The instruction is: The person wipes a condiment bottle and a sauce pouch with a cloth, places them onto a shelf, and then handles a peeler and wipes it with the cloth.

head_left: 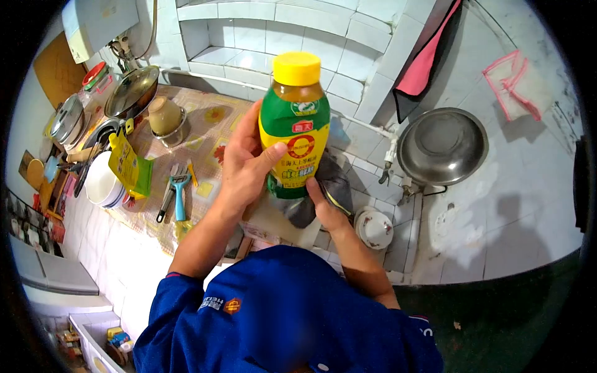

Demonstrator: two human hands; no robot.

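One bottle (303, 127) is held by the left hand (245, 168), which is closed around its left side, with the thumb laid over the front. By the right hand (328, 207), the lower right edge is touched with the thumb; the other fingers are hidden, so it cannot be told whether the base is really gripped. The bottle is kept between both hands, ahead of the blue shirt (273, 286). Its long axis is almost upright in the view, with the yellow cap (296, 69) pointed away from the shirt and the base toward it. The cap is touched by neither hand; to it the left hand is nearer, while the base is nearer to the right.

Just beyond the right hand, some plates (376, 230) are seen. To the left, on a patterned tablecloth (202, 99), a blue peeler (180, 198) is laid near a green-and-yellow pouch (138, 171). Far right, a metal basin (441, 149) is placed against the tiled wall (522, 180).
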